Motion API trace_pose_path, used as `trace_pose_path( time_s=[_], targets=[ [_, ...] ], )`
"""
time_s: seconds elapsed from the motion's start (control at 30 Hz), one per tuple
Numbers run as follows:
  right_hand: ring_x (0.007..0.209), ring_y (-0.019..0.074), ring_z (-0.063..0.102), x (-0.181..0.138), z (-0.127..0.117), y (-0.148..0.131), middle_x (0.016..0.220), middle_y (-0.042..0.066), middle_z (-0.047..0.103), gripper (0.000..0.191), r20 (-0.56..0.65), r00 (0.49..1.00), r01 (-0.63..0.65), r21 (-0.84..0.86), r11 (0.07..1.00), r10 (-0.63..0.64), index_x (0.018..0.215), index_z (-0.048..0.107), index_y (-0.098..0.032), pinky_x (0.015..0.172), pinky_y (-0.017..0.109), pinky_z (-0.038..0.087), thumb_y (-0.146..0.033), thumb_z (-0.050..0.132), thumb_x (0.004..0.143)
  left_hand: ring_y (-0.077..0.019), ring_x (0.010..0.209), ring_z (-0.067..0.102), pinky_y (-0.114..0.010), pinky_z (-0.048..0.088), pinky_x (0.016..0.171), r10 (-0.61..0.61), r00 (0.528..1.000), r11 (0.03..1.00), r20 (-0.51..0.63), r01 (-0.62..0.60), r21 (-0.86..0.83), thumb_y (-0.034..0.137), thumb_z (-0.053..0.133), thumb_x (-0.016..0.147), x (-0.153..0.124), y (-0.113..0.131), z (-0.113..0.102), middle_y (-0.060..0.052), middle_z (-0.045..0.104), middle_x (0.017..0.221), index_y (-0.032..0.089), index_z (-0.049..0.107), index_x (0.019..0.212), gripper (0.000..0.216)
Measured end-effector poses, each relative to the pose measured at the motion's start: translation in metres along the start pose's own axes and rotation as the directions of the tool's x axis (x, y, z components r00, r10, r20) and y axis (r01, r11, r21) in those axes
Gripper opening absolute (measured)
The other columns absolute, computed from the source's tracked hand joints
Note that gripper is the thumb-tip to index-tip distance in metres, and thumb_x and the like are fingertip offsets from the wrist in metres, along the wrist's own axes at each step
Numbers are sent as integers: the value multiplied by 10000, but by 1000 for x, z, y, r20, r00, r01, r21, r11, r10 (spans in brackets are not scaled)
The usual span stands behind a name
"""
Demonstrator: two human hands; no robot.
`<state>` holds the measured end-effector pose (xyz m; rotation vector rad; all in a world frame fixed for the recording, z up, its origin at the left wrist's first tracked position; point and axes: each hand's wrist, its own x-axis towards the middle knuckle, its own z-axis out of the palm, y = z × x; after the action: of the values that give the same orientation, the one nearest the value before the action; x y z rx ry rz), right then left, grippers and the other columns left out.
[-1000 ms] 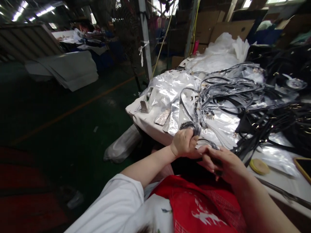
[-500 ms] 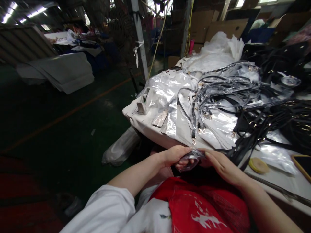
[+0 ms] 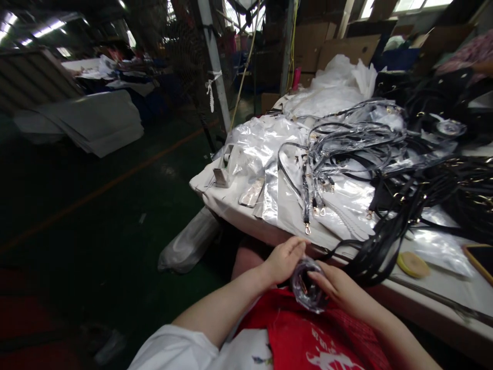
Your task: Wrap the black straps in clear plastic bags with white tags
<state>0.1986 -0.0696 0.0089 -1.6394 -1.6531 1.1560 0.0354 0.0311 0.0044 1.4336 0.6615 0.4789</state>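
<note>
A coiled black strap in clear plastic wrap is held between my two hands, low over my red apron. My left hand grips the coil from its upper left, fingers curled in. From the right, my right hand closes on the coil, with fingertips reaching into its middle. Just beyond, a wrapped strap with a metal clasp lies at the table edge. Beside my right hand, a bundle of black straps hangs over that edge.
On the white table lie a tangle of wrapped straps, clear plastic bags, a tape dispenser, a yellow round object and a phone. A metal pole stands behind. A wrapped roll lies on the floor.
The coil has been turned so its round opening faces me more, and it sits lower. My right-hand fingers now reach into its centre. The head view has shifted slightly.
</note>
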Motion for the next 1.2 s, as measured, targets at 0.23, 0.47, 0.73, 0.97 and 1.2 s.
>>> trace_pose_path(
  time_s=[0.23,0.47,0.73,0.97,1.2],
  targets=[
    [723,216,641,-14,36,18,809,76,716,411,-23,996,-79,224,971,86,841,683,-146,689,316,509,-516,516,905,-184,777,656,-278,509,713,-50,998,997,42,48,57,559,482,906,-25,-24,27,-94,730,937,146,733,1008,494],
    [759,204,658,2,-33,7,835,54,722,389,-177,983,-94,-208,974,58,888,706,-178,688,282,510,-492,481,939,-195,805,648,-281,495,754,-139,990,988,-14,140,69,490,554,867,-36,-31,33,-83,728,873,139,751,908,404],
    [976,296,612,68,-109,38,1048,181,675,347,-597,799,-457,-680,574,-70,1145,680,-100,875,390,435,-273,443,959,-167,710,600,-257,459,669,-262,965,960,9,260,99,406,539,859,-32,-41,35,-45,710,811,137,754,904,347],
    [873,250,645,77,-107,45,949,169,688,325,-542,840,-491,-756,432,7,991,709,-117,755,333,423,-216,400,984,-139,616,553,-246,422,598,-301,954,952,-2,300,65,444,546,854,-33,-35,34,-40,690,781,124,750,940,389],
    [840,246,678,83,-112,44,946,171,702,305,-578,813,-546,-718,431,66,929,710,-106,730,326,443,-220,429,961,-152,649,576,-252,430,615,-283,959,956,10,281,90,451,524,869,-33,-37,36,-48,698,792,125,751,946,404]
  ],
)
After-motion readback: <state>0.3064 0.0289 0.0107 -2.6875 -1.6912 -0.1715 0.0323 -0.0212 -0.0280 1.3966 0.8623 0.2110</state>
